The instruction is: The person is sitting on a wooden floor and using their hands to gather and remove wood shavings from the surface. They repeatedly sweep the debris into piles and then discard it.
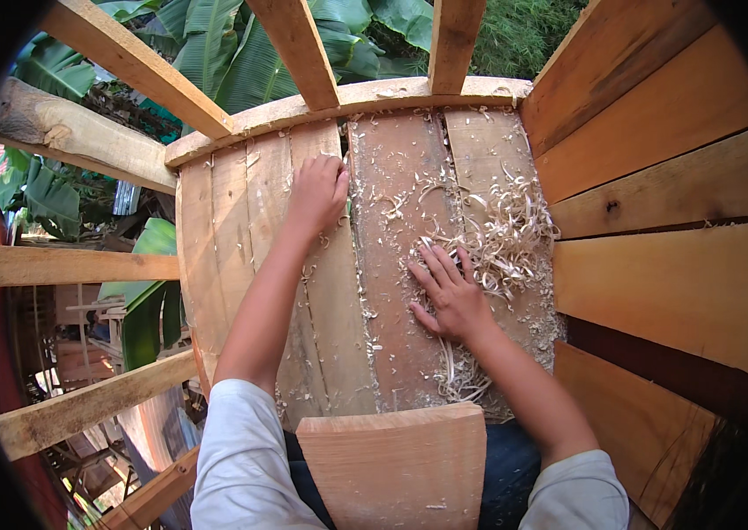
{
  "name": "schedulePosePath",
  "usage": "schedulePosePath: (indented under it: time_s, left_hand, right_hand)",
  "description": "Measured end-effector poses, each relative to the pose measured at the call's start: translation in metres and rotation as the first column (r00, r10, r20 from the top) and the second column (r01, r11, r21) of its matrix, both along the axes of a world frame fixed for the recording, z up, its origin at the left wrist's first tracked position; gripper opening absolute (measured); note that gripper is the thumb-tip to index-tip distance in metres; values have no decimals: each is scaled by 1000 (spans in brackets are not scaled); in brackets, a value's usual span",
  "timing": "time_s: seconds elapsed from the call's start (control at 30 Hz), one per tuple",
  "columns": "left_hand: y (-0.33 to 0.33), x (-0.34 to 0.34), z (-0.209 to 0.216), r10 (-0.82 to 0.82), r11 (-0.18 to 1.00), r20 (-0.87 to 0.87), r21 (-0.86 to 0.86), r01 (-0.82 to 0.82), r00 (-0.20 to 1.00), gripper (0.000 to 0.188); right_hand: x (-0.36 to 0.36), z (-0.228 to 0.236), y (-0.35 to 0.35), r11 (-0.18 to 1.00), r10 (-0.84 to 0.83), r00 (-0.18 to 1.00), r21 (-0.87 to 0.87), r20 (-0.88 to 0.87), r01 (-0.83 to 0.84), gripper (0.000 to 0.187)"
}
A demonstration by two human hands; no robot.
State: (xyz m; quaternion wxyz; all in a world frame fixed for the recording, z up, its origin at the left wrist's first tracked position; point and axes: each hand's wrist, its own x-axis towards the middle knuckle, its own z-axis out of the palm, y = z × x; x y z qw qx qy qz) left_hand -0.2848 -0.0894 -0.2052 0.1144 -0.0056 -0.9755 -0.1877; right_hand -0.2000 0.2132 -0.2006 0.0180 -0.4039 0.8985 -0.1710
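My left hand [316,196] is over a dark gap between two floor planks, its fingers curled and closed; whatever they may pinch is hidden. Flat and spread, my right hand [451,299] rests at the near left edge of a heap of curly pale wood shavings [511,234]. Both hands are on the plank floor [330,353], which is strewn with smaller curls and chips. Close to my body, a smooth light wooden board [391,468] leans over my dark trousers.
A plank wall [665,274] rises on the right. Along the far edge runs a wooden rail [365,93] with upright slats [299,49]. More slats [73,265] stand on the left, with a thick round pole [82,132]. Large green leaves [241,53] fill the space beyond.
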Motion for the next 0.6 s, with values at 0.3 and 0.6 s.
schedulePosePath:
  time_s: [0.3,0.6]
  left_hand:
    - [43,-12,37,-119,993,7,7,119,993,29]
    - [19,24,12,44,931,16,-363,-36,999,46]
  right_hand:
    - [2,-6,4,1000,-26,1000,-14,-8,26,66]
    - [2,-8,2,999,-33,999,-24,2,33,64]
